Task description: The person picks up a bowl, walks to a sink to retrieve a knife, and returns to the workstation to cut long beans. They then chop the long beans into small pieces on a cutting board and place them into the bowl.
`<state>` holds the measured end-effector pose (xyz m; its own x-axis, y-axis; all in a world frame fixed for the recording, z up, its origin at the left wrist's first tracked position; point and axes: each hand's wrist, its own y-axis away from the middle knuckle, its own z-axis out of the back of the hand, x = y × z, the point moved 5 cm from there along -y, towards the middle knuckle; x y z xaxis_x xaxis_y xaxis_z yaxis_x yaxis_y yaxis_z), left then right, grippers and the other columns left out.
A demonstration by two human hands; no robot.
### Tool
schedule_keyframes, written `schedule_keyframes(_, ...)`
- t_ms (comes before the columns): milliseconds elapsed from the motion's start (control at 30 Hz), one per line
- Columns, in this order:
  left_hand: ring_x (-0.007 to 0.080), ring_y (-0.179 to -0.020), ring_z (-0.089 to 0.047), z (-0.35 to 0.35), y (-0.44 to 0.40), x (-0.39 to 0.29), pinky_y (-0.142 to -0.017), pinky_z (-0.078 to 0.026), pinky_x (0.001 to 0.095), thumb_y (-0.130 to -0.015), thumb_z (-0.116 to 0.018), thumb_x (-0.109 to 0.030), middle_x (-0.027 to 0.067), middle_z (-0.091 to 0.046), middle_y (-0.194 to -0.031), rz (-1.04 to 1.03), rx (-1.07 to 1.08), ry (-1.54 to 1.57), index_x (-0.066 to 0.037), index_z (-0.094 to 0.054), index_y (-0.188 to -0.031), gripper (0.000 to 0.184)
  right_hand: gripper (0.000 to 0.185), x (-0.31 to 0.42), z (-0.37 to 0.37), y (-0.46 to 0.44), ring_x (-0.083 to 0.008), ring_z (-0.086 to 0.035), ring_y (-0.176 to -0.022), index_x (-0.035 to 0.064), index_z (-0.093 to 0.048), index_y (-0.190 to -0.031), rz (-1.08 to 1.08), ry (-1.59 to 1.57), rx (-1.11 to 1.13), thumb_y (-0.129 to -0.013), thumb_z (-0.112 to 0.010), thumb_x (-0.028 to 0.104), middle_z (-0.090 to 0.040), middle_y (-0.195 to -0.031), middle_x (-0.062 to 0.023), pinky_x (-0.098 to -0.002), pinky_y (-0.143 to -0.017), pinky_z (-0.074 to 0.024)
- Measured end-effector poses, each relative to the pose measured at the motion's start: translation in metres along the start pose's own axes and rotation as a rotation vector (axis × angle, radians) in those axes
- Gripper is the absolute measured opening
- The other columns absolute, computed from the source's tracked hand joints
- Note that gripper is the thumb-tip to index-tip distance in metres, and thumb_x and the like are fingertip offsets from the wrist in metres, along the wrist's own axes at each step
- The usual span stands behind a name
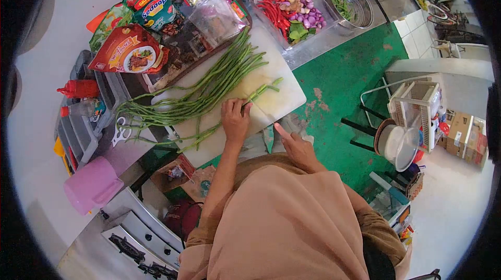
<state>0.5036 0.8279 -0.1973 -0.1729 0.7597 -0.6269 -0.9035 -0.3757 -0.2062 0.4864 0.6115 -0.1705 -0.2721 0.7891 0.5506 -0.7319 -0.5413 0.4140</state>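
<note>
A big bunch of long green beans (209,89) lies across the white cutting board (284,79), with its tips hanging past the left edge. My left hand (236,118) is closed, fingers pressing some bean stalks against the board. Just right of those fingers lie short bean pieces (258,92). My right hand (300,150) is closed around the pink handle of a knife (282,131) at the board's near edge. The thin blade appears edge-on, pointing toward the beans by my left fingers, and is hard to make out.
Behind the board are seasoning packets (128,50), a plastic tub (292,14) of chillies and shallots, and a steel bowl (349,6) with cut beans. White-handled scissors (121,131), a grey rack (96,102) and a pink jug (93,183) stand left. A stove (141,243) is lower left.
</note>
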Motion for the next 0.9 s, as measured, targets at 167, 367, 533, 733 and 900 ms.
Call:
schedule_keyframes(167,0.0303,-0.094,-0.055,0.006,0.001,0.002,-0.084,-0.044,0.043,-0.08,-0.071,-0.015,0.0088,-0.057,-0.098,-0.013,-0.011,0.018,-0.006,-0.063,-0.098,0.022,0.062,0.0,-0.001,0.0,-0.0376,-0.06,-0.065,0.035,-0.023,-0.15,0.037,0.03,-0.024,-0.095,-0.05,0.02,-0.056,-0.082,-0.0139,-0.0491,-0.057,-0.0496)
schedule_keyframes(367,0.0301,-0.092,-0.055,0.008,0.008,0.009,-0.084,-0.044,0.0424,-0.08,-0.07,-0.014,0.0085,-0.058,-0.094,-0.016,-0.002,-0.028,-0.006,-0.062,-0.096,0.019,0.063,0.0,-0.006,0.001,-0.0367,-0.059,-0.062,0.0342,-0.024,-0.15,0.051,0.024,-0.048,-0.095,-0.051,0.02,-0.055,-0.081,-0.0126,-0.0487,-0.053,-0.0488)
schedule_keyframes(533,0.0295,-0.087,-0.055,0.011,0.006,0.006,-0.082,-0.043,0.0418,-0.081,-0.07,-0.013,0.0085,-0.058,-0.093,-0.046,-0.044,0.011,-0.006,-0.062,-0.094,0.017,0.067,0.0,-0.01,0.0,-0.0385,-0.059,-0.063,0.0356,-0.022,-0.15,0.057,0.067,0.009,-0.093,-0.052,0.018,-0.055,-0.084,-0.0143,-0.0504,-0.052,-0.0488)
schedule_keyframes(733,0.0285,-0.085,-0.055,0.01,0.006,0.007,-0.081,-0.043,0.0414,-0.081,-0.069,-0.012,0.0072,-0.06,-0.093,-0.066,-0.038,0.033,-0.008,-0.063,-0.094,0.015,0.075,0.013,-0.006,-0.009,-0.0406,-0.061,-0.065,0.0361,-0.019,-0.151,-0.005,0.144,0.046,-0.089,-0.053,0.012,-0.055,-0.083,-0.0172,-0.0521,-0.055,-0.0493)
schedule_keyframes(900,0.0309,-0.088,-0.055,0.012,0.007,0.003,-0.078,-0.045,0.0419,-0.08,-0.07,-0.009,0.0092,-0.059,-0.092,-0.065,-0.078,0.023,-0.006,-0.065,-0.096,0.018,0.077,0.006,-0.013,-0.012,-0.0414,-0.06,-0.065,0.0358,-0.018,-0.151,0.013,0.095,0.02,-0.087,-0.053,0.01,-0.056,-0.082,-0.0186,-0.0523,-0.056,-0.0491)
